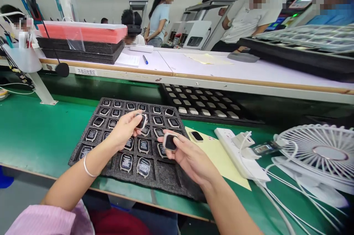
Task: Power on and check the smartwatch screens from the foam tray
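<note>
Over a black foam tray (166,172), my left hand (125,128) is closed on a smartwatch body (141,121) with a dark face and a pale metal rim. To its right, my right hand (188,152) pinches a second smartwatch body (169,141), its dark screen partly under the thumb. Strapless smartwatches fill many of the tray's compartments; their lit screens show lines of white text. Compartments at the front right of the tray hold no watch. One more watch (197,136) lies on a yellow paper sheet (218,154), right of the tray.
A white power strip (238,154) with plugs and cables and a white fan (318,154) stand at the right. Under the shelf (155,76) sits another black tray (204,102) of watches. Foam trays (83,47) are stacked on the shelf. Several people are beyond it.
</note>
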### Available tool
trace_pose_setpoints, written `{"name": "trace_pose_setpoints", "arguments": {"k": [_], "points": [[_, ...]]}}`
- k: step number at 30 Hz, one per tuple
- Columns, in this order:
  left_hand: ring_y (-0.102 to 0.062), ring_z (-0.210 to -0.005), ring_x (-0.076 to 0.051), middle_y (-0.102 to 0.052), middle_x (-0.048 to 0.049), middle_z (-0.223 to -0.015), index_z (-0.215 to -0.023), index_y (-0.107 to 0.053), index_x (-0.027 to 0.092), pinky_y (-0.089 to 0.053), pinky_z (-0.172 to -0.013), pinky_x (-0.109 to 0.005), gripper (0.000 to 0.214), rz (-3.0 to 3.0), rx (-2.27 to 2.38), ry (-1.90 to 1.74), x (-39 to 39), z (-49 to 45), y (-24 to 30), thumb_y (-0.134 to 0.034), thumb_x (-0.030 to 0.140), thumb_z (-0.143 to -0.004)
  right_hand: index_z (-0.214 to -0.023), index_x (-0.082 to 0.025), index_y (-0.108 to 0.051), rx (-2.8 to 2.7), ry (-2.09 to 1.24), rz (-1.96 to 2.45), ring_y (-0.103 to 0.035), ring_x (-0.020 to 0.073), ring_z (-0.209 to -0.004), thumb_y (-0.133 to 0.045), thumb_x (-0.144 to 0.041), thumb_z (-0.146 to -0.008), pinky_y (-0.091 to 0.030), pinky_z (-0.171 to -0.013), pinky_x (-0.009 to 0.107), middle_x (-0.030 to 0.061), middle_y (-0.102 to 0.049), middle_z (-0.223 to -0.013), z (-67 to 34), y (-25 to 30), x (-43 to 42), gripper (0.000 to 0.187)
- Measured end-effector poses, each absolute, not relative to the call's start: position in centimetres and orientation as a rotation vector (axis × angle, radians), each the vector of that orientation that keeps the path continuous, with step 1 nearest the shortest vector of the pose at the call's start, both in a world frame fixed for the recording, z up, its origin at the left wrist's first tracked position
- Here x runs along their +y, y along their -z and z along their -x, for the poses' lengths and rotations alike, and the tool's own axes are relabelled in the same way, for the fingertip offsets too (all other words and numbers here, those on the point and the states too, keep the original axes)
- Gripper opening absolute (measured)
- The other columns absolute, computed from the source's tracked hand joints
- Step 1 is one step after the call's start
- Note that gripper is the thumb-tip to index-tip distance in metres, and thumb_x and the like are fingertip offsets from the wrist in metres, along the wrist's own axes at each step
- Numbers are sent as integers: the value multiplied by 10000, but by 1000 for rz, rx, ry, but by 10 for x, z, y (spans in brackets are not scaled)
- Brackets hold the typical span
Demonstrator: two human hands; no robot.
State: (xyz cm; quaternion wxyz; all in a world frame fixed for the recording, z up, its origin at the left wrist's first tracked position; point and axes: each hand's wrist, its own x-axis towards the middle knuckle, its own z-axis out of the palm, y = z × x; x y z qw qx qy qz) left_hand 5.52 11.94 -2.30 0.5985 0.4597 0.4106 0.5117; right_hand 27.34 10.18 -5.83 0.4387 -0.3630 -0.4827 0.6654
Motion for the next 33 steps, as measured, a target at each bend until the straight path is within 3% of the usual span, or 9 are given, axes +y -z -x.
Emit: {"name": "trace_pose_setpoints", "arguments": {"k": [4,7,14,20,33], "points": [[-569,-799,-135,-611,-50,-944,-1127,-555,134,-449,-707,-237,387,-1210,1166,-1281,130,-51,31,-685,185,-766,-1173,-225,-613,-1089,-1829,766,-665,189,-827,-834,-379,-761,-517,-790,315,67,-676,-1082,-242,45,129,493],[-553,-958,-179,-597,-70,-1030,-1056,-542,133,-428,-877,-311,299,-1385,1243,-1368,129,-48,33,-626,158,-770,-1173,-243,-613,-1145,-1831,680,-679,182,-847,-841,-356,-769,-517,-832,311,36,-665,-1055,-228,36,139,478],[-525,-739,-165,-586,-44,-953,-1124,-509,170,-418,-634,-272,355,-1663,1387,-1341,118,-42,38,-551,241,-778,-1179,-261,-622,-1188,-1833,588,-655,143,-735,-835,-325,-786,-536,-727,282,7,-637,-956,-220,48,142,452],[-456,-592,-132,-559,4,-786,-1171,-526,173,-389,-592,-258,413,-1677,1430,-1283,114,-45,45,-544,272,-770,-1216,-261,-634,-1109,-1906,542,-642,141,-749,-820,-310,-807,-524,-730,284,26,-633,-1032,-230,65,141,452],[-543,-707,-161,-619,-49,-937,-1154,-521,162,-419,-590,-255,414,-1692,1411,-1265,114,-49,50,-529,268,-755,-1216,-263,-623,-1094,-1961,440,-652,139,-721,-819,-317,-816,-529,-704,278,25,-647,-1037,-228,65,138,449]]}}
